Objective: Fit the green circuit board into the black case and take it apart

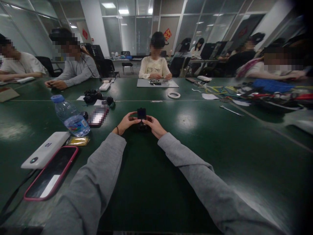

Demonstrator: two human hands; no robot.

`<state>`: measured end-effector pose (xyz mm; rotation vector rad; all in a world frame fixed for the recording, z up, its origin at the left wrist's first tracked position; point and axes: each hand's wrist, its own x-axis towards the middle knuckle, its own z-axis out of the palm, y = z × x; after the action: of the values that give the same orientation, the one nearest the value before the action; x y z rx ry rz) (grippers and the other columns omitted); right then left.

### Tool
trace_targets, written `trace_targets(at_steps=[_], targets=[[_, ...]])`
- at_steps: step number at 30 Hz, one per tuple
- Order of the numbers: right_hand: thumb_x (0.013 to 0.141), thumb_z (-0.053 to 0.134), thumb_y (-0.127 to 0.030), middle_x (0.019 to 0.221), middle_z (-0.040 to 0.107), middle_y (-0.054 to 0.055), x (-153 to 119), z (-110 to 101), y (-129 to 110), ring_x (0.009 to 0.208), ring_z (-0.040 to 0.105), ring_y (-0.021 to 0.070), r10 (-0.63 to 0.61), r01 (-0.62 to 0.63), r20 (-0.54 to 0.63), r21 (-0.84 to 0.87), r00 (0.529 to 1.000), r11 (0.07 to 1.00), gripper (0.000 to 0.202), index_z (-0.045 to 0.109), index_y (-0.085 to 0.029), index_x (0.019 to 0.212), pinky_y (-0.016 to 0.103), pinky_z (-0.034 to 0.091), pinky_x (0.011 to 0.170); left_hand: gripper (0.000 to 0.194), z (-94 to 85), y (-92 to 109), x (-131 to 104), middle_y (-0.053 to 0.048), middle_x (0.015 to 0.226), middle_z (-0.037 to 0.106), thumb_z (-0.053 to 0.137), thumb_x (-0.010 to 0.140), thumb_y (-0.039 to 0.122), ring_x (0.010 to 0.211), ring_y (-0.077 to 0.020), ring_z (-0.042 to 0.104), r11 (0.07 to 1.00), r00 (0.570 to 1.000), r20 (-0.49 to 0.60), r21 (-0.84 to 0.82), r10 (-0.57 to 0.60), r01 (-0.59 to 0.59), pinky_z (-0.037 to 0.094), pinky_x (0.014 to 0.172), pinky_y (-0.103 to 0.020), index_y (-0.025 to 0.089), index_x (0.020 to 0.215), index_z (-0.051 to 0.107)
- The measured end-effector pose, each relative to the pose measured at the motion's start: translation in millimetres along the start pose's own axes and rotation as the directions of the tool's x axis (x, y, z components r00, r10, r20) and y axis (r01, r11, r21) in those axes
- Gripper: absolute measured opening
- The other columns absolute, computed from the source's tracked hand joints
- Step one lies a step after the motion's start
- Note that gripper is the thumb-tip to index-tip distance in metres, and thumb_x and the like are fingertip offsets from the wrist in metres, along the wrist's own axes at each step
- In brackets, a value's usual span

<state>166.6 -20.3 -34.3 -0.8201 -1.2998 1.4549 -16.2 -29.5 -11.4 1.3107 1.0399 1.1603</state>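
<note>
Both hands hold a small black device with a dark square screen [141, 113] upright over the green table [151, 182]. My left hand [127, 122], with a dark band at the wrist, grips its left side. On the other side my right hand [155, 126] is closed round the right edge. The two thumbs meet on the front, just below the screen, where small light marks show. What exact kind of device it is I cannot make out. Its lower part is dark against the table, and the fingers behind it are partly hidden.
To the left are a water bottle [75, 122], a white power bank [46, 150], a red-edged phone [52, 173] and a yellow packet [78, 141]. A tape roll [173, 95], a wrench [231, 111] and tangled cables [244, 91] lie farther off. Several people sit around.
</note>
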Motion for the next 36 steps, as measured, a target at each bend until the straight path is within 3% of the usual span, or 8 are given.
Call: trace_targets(at_steps=[6,14,20,27,36], targets=[[0.068,0.078,-0.034,0.113,0.060,0.011,-2.2,1.1,-1.3,0.108,0.056,0.0207,-0.015,0.015,0.008,0.066,1.000,0.998,0.055,0.052,-0.013,0.112,0.040,0.043,0.100,0.068,-1.8,-0.6,0.3,-0.008,0.093,0.067,0.079,0.061,0.029,0.086,-0.0188,0.064,1.000,1.000,0.001,0.022,0.005,-0.005,0.048,0.086,-0.039,0.015,0.121,0.050],[0.068,0.077,-0.035,0.114,0.060,0.011,-4.4,3.6,-1.9,0.109,0.056,0.0205,-0.019,0.019,-0.016,0.004,1.000,1.000,0.054,0.053,-0.014,0.111,0.041,0.043,0.100,0.062,-2.9,0.6,0.4,-0.005,0.090,0.065,0.079,0.061,0.029,0.081,-0.0163,0.063,1.000,0.999,0.030,0.025,-0.009,0.009,0.048,0.081,-0.035,0.015,0.114,0.051],[0.069,0.076,-0.035,0.115,0.060,0.010,-7.3,5.8,-5.3,0.109,0.056,0.0199,-0.022,0.021,-0.031,-0.029,0.999,0.999,0.052,0.053,-0.015,0.111,0.040,0.044,0.100,0.068,-3.4,0.5,1.4,-0.005,0.092,0.064,0.078,0.062,0.029,0.085,-0.0172,0.062,0.999,0.997,0.063,-0.012,-0.033,0.034,0.047,0.083,-0.035,0.017,0.121,0.049],[0.071,0.075,-0.036,0.117,0.059,0.011,-7.1,4.2,-2.8,0.110,0.056,0.0197,-0.034,0.034,-0.008,-0.031,0.999,0.999,0.053,0.052,-0.015,0.114,0.040,0.044,0.100,0.059,-4.9,-0.7,2.7,-0.009,0.104,0.065,0.073,0.068,0.036,0.094,-0.0189,0.062,0.999,0.999,0.022,0.013,-0.033,0.033,0.045,0.086,-0.034,0.016,0.120,0.054],[0.069,0.075,-0.034,0.112,0.060,0.010,-9.1,9.7,-7.9,0.106,0.057,0.0190,-0.043,0.041,-0.032,-0.052,0.999,0.998,0.049,0.052,-0.015,0.108,0.039,0.045,0.098,0.061,-2.6,-0.2,1.3,-0.007,0.091,0.066,0.075,0.066,0.035,0.082,-0.0169,0.063,1.000,1.000,0.005,0.018,-0.015,0.015,0.048,0.079,-0.033,0.015,0.119,0.053]])
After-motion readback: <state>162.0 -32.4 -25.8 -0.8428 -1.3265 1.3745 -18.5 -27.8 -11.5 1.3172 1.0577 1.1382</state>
